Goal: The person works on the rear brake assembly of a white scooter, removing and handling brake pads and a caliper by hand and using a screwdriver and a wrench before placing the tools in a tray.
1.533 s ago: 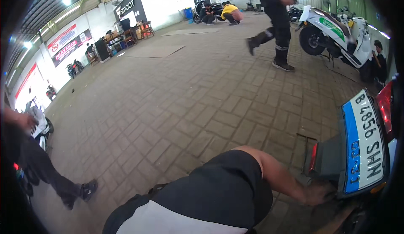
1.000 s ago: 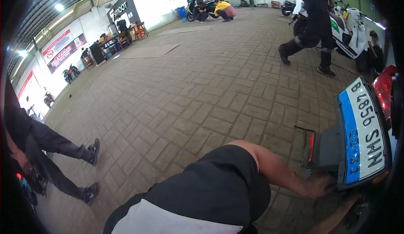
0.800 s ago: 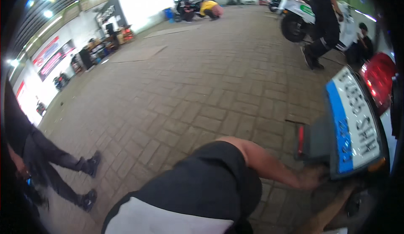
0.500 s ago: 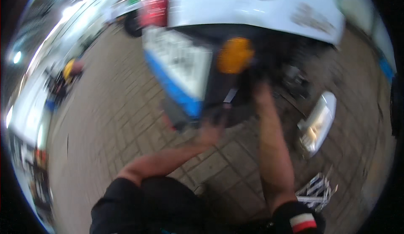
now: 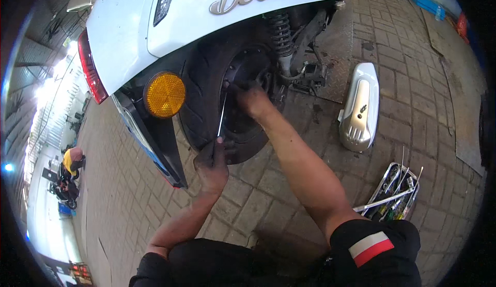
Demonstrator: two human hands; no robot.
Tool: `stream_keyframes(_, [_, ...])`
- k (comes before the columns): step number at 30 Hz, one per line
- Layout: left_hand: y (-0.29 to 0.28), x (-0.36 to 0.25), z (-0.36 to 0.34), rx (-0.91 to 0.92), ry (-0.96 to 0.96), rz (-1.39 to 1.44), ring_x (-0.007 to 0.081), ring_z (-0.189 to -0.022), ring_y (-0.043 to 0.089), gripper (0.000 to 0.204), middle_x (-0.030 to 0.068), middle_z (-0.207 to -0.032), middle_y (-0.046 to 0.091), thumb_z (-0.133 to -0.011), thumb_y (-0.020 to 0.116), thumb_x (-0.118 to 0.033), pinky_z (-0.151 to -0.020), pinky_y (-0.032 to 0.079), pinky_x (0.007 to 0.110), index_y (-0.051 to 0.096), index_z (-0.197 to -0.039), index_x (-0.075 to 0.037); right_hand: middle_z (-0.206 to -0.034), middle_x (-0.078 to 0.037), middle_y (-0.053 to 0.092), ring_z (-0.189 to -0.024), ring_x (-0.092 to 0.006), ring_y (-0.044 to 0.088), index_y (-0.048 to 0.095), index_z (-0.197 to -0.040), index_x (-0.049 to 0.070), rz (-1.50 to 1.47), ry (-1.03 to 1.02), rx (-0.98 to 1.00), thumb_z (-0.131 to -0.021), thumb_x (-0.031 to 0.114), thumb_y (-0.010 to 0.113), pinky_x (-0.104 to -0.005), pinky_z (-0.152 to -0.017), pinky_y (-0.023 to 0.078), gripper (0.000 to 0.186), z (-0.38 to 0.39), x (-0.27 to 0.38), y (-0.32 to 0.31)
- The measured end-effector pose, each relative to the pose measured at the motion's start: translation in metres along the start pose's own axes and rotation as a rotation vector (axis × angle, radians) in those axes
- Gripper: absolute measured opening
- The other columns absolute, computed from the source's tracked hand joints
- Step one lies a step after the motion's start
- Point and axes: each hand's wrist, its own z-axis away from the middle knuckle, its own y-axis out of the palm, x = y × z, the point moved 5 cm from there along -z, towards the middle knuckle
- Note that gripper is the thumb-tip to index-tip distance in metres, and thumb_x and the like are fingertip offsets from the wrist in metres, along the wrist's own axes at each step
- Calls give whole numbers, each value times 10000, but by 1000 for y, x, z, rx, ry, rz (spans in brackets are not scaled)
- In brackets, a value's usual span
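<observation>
My left hand (image 5: 213, 165) is closed round the lower end of a slim silver metal rod (image 5: 222, 115), with the thumb along it. The rod stands nearly upright against the side of a black scooter rear wheel, and its upper end meets the rim area. My right hand (image 5: 252, 101) reaches in at the wheel's hub, fingers curled in near the rod's top; what they grip is hidden in the shadow. Around the hub lies the thick black tyre (image 5: 199, 93). An orange round reflector (image 5: 164, 95) sits just left of the tyre.
White scooter bodywork (image 5: 191, 28) overhangs the wheel, with a coil spring shock absorber (image 5: 280, 34) beside it. A silver cover (image 5: 360, 106) lies on the brick floor at the right. Nearer is a metal tray (image 5: 388, 171) of hand tools. Across the floor, at far left, a person (image 5: 72, 165) crouches.
My view has shifted and steadied, bringing the wheel's side into sight. Both hands now show clearly at the wheel, the left with the rod; the earlier frame is blurred.
</observation>
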Motion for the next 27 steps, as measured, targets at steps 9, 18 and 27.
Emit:
stream_keyframes(9, [-6,-1,-1,-34,124,-127,152,-700,665,304,127,-782,702,-981,512,-182,-645,495,286,664,-914,73,-1141,-171,599,-1032,-286,556,525,-1234,-33,-259,-102,39,-812,288,716,-362,-887,437,564,-14,-11,4])
stream_keyframes(18, [6,-29,-2,-23,79,-94,159,-691,668,303,127,-799,709,-976,511,-179,-637,498,297,669,-917,74,-1337,-227,506,-1258,-366,466,424,-1340,-49,-171,-67,28,-788,318,737,-409,-1051,365,733,-34,-11,-4])
stream_keyframes(27, [3,7,2,-72,-64,-212,156,-731,624,310,112,-835,709,-955,557,-242,-711,470,299,694,-937,36,-812,-65,654,-653,-155,577,617,-1063,-10,-137,-36,5,-843,241,708,-286,-586,459,346,-18,1,-3])
